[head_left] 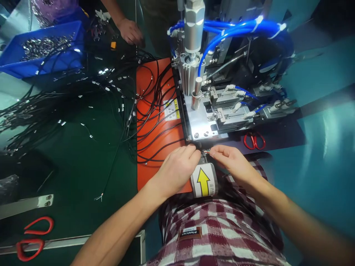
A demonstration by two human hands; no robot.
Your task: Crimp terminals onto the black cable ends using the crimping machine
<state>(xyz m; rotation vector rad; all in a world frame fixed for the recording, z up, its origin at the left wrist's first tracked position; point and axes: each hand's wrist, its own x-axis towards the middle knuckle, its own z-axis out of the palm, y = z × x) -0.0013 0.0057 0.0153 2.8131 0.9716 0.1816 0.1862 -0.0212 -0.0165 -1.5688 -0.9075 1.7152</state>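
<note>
My left hand is closed at the front edge of the machine, its fingertips pinching one end of a short bundle of thin coloured wires. On the other side, my right hand pinches the wires' right end between thumb and forefinger. Both hands sit just above a label with a yellow arrow. Several black cables run across the orange plate to the left of the machine. Whether a cable lies inside my left hand is hidden by its fingers.
A blue bin of small metal parts stands at the upper left, near another person's hand. Red-handled scissors lie right of the machine; more red handles are at lower left. Cables cover the green table behind.
</note>
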